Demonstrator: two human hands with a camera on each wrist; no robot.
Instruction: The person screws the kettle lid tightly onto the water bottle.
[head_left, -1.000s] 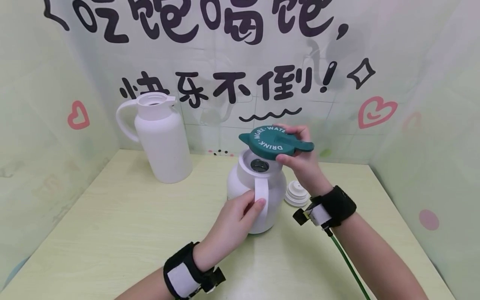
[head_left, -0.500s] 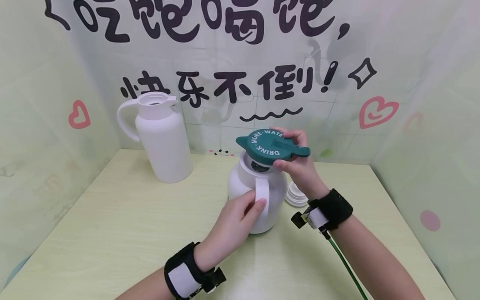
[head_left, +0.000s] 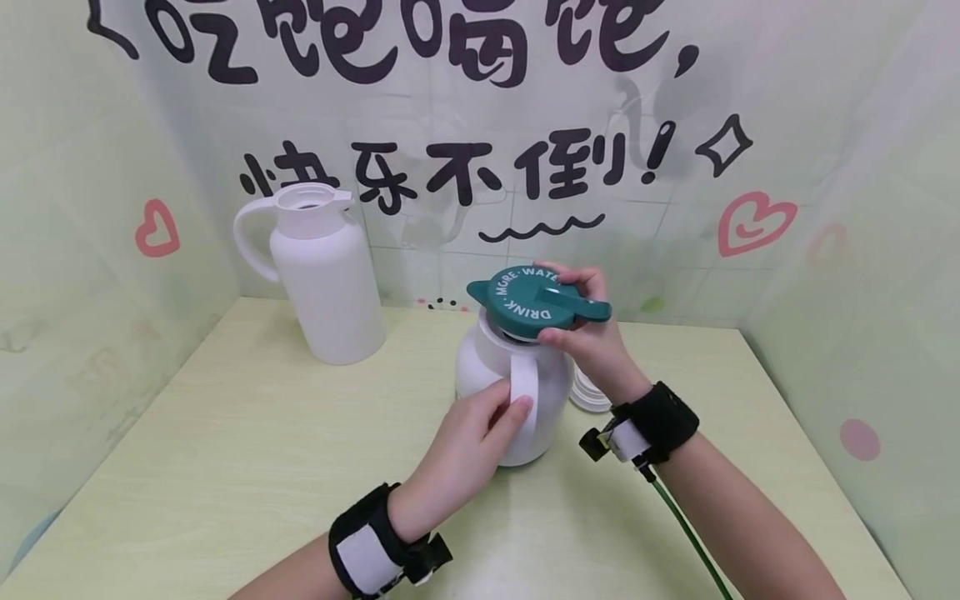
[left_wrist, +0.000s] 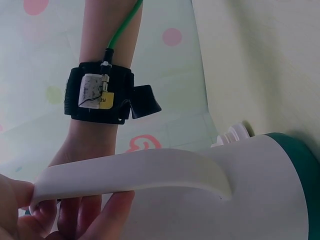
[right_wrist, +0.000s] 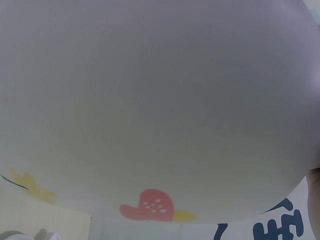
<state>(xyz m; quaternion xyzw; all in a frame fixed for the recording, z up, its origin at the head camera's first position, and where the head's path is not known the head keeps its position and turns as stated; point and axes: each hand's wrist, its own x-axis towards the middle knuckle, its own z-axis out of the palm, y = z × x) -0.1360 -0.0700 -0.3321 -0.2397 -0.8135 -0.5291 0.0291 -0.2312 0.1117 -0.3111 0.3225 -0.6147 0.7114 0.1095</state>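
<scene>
A white round-bodied jug (head_left: 468, 367) stands upright on the table. My left hand (head_left: 461, 442) grips its handle (head_left: 524, 383); in the left wrist view, fingers curl round that handle (left_wrist: 135, 172). Over the jug's mouth is a dark green lid (head_left: 528, 302) lettered "DRINK MORE WATER". My right hand (head_left: 596, 346) holds it by the rim, thumb at the near side and fingers at the far side. The lid sits slightly tilted and hides most of the opening; whether it is fully seated I cannot tell. The jug's printed wall (right_wrist: 160, 125) fills most of the right wrist view.
A tall white jug (head_left: 330, 283) without a lid stands at the back left. Just right of the round jug, partly behind my right hand, lies a white ridged stopper (head_left: 588, 393). Printed cloth (head_left: 427, 108) walls the table (head_left: 262, 450) at the back and sides.
My right hand has brought the green lid down and a little left onto the jug's mouth, covering the opening that showed before. My left hand has stayed on the handle.
</scene>
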